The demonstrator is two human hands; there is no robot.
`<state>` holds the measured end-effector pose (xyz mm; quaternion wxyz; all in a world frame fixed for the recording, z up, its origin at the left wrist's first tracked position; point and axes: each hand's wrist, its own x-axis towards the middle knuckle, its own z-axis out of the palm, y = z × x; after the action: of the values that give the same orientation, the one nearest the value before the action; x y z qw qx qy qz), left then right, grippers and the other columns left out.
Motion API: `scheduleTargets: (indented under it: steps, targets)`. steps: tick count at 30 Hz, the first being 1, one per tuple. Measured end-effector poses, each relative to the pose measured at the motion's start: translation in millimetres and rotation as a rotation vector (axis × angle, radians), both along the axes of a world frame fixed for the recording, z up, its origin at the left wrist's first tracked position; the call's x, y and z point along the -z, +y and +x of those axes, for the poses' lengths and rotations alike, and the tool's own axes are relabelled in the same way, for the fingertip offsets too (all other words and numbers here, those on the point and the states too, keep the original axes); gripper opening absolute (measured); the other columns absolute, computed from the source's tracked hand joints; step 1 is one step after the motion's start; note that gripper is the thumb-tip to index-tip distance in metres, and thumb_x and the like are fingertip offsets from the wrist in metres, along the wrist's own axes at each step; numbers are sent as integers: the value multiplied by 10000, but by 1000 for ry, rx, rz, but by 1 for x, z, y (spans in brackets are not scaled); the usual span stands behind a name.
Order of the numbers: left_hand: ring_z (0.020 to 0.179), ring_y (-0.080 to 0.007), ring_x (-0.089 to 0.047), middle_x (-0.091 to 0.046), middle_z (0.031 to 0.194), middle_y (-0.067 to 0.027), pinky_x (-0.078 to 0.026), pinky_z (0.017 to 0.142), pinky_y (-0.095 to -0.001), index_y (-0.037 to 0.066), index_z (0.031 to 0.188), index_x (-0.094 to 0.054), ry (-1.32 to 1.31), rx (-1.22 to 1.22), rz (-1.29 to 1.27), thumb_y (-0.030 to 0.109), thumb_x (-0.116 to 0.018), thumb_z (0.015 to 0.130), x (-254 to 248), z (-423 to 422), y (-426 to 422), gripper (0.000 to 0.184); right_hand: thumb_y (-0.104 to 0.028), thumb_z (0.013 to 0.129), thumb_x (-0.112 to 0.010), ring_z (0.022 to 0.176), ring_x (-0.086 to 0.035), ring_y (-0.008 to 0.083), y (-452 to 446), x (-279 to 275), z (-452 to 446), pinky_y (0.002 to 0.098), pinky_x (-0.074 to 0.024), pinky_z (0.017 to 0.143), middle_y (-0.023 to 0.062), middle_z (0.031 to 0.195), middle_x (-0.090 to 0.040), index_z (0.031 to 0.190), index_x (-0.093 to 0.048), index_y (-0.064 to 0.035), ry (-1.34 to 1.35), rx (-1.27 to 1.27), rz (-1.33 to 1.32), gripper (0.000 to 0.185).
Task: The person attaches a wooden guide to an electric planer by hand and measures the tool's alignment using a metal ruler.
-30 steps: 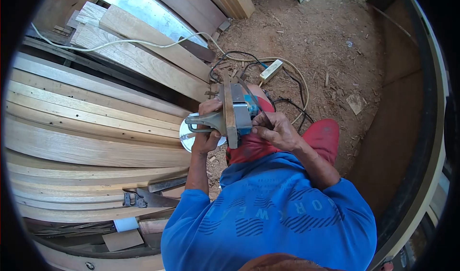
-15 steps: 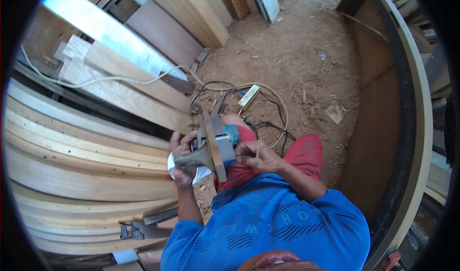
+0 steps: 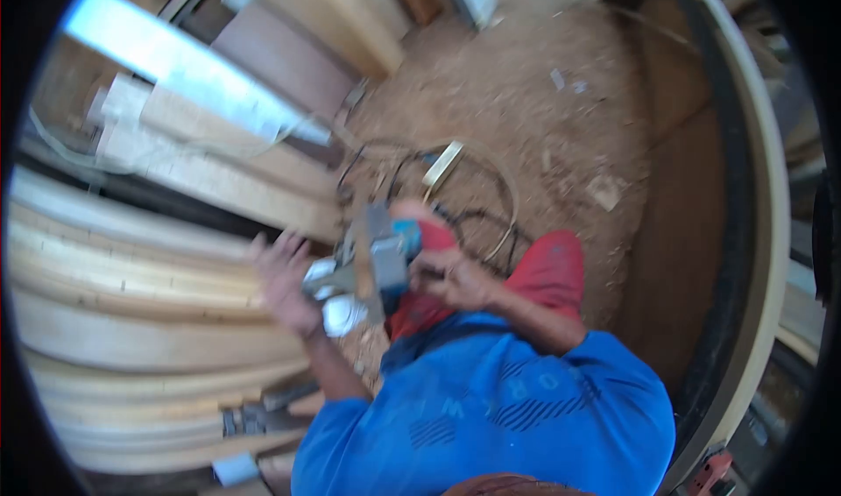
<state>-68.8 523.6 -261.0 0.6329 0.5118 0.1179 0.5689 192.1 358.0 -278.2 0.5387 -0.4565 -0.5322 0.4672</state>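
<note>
A teal and grey power tool (image 3: pixel 387 258) with a flat metal plate stands tilted on edge over my thigh. A brown strip runs along its plate, and blur hides finer detail. My left hand (image 3: pixel 287 287) is open beside the tool's left end, fingers spread and apart from it. My right hand (image 3: pixel 451 277) has its fingers curled together against the tool's right side; what the fingertips touch is partly hidden. Below the tool's left end shows a bright white thing (image 3: pixel 343 315) that I cannot make out.
Long wooden boards (image 3: pixel 158 321) are stacked on the left. A pale power strip (image 3: pixel 442 165) and coiled cables (image 3: pixel 512 207) lie on the dirt floor (image 3: pixel 569 102) among wood chips. A tall curved wooden panel (image 3: pixel 679 233) stands along the right. A metal clamp (image 3: pixel 243 421) is at lower left.
My left hand has let go of the tool's left end and moved left, its fingers opening. My right hand stays at the tool. The view has shifted slightly and blurred.
</note>
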Motion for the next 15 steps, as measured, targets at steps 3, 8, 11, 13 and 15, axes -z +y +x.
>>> scheduleTargets:
  steps: [3, 8, 11, 13, 15]
  targets:
    - [1441, -422, -485, -444, 1569, -318, -309, 1248, -514, 46, 1686, -147, 213, -100, 5, 729, -263, 1063, -10, 37, -19, 932, -70, 1001, -687, 841, -613, 76, -6, -5, 3, 292, -520, 752, -16, 887, -676, 1096, -715, 4, 162, 30, -158, 124]
    - [1441, -382, -476, -432, 1581, -320, -301, 1244, -502, 50, 1688, -118, 232, -217, 60, 741, -317, 1050, -5, 3, -2, 961, -80, 1012, -687, 885, -612, 96, -5, -2, 0, 310, -508, 797, 27, 906, -693, 1124, -729, 25, 99, -20, -193, 159]
    - [1500, -386, -410, -391, 1623, -304, -260, 1268, -496, 46, 1672, -203, 287, -25, 68, 792, -494, 951, 17, -3, -18, 1078, -78, 1017, -690, 856, -587, 69, 1, 1, 2, 287, -493, 770, 3, 909, -683, 1114, -724, 20, 99, -63, -226, 142]
    - [1551, -388, -345, -348, 1662, -280, -234, 1282, -506, 46, 1653, -293, 465, 56, 30, 754, -668, 863, 33, -3, -39, 1125, -77, 1028, -692, 824, -555, 19, 2, -3, 1, 241, -473, 725, -37, 913, -668, 1121, -720, 11, 135, -56, -190, 131]
    - [1581, -387, -308, -308, 1700, -245, -242, 1279, -532, 67, 1615, -417, 660, 36, 111, 509, -818, 791, 50, 0, -41, 1018, -79, 1028, -696, 803, -548, 18, 4, -3, 1, 233, -460, 702, -42, 905, -660, 1118, -716, 9, 151, -51, -188, 127]
